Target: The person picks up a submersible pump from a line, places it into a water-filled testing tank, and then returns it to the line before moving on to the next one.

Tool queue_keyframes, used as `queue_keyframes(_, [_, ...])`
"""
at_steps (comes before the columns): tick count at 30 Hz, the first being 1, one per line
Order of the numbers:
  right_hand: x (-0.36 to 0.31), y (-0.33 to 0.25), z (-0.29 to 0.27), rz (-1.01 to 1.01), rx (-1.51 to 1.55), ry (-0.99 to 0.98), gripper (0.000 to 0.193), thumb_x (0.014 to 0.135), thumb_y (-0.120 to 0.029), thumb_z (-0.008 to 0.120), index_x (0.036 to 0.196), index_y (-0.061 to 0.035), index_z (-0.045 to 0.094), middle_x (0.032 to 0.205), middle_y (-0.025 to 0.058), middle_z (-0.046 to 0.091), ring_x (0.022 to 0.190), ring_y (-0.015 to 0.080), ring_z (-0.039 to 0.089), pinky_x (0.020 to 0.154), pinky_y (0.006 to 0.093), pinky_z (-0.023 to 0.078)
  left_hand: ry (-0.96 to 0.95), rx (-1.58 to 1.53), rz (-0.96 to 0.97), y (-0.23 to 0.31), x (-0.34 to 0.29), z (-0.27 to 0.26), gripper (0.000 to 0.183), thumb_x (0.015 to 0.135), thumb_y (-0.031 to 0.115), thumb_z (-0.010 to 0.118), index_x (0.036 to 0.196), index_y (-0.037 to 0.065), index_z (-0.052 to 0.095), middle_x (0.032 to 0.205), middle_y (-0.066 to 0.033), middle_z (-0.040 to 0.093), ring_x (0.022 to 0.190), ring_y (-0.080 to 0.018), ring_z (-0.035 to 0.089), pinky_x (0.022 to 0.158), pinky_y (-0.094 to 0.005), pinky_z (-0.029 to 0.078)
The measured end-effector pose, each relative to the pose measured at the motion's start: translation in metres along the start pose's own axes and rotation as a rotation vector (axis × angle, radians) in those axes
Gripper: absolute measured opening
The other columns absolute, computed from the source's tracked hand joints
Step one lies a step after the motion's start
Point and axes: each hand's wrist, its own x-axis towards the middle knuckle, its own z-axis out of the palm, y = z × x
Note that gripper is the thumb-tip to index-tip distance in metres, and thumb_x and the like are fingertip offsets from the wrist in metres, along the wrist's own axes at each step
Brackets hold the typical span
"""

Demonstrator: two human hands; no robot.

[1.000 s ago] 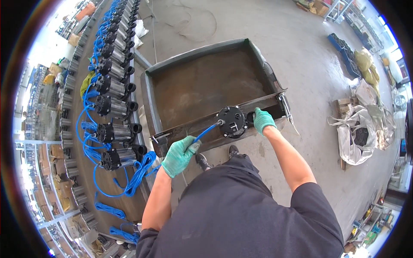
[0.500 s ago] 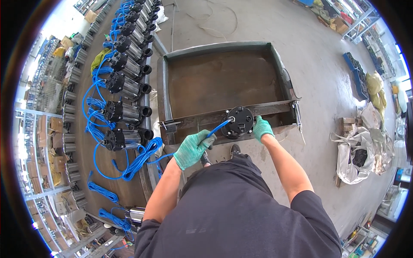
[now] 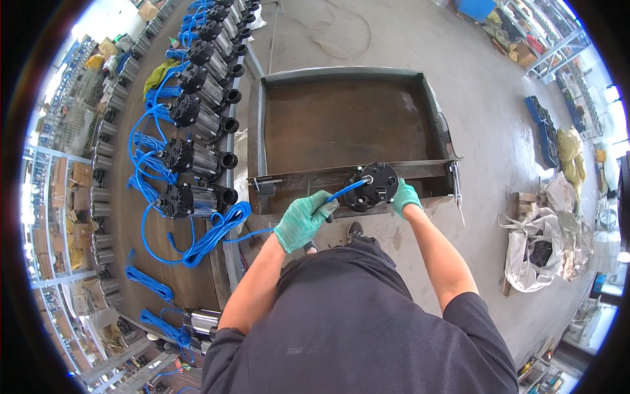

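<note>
At the centre of the frame, just below the near rail of the rusty steel tray (image 3: 341, 125), you hold a black round-headed pump (image 3: 372, 186) end-on, so you look straight down its long axis at its top cap and the body is hidden behind it. Your right hand (image 3: 405, 197), in a green glove, is curled against the right edge of that cap, touching it; whether the fingers wrap behind I cannot tell. Your left hand (image 3: 303, 220), also gloved, sits to the lower left of the pump, closed into a fist around the blue cable (image 3: 344, 191), which runs up and right from the fist into the middle of the cap. So the pump lies up and to the right of your left hand and directly beside your right, which is the nearer. Behind the left hand the cable trails off to a loose blue coil (image 3: 216, 230) at the left, near the row of matching pumps (image 3: 197, 154) laid side by side.
</note>
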Motion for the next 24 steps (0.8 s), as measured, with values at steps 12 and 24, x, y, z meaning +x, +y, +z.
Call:
queue_keyframes(12, [-0.043, -0.069, -0.099, -0.394, 0.1, 0.027, 0.037, 0.087, -0.003, 0.059, 0.122, -0.0055, 0.069, 0.122, 0.0193, 0.069, 0.111, 0.0403, 0.066, 0.096, 0.0447, 0.054, 0.468, -0.223, -0.185, -0.055, -0.062, -0.076, 0.034, 0.108, 0.037, 0.057, 0.096, 0.007, 0.067, 0.069, 0.0008, 0.059, 0.061, -0.0092, 0.052, 0.059, -0.0291, 0.044])
queue_keyframes(24, [-0.063, -0.128, -0.082, -0.543, 0.006, 0.009, 0.031, 0.092, -0.016, 0.061, 0.121, -0.0084, 0.068, 0.123, 0.0178, 0.068, 0.113, 0.0399, 0.065, 0.097, 0.0442, 0.053, 0.752, -0.55, -0.599, -0.206, -0.133, -0.052, 0.031, 0.105, 0.033, 0.063, 0.121, 0.007, 0.068, 0.091, -0.0034, 0.071, 0.075, -0.0139, 0.066, 0.067, -0.0318, 0.055])
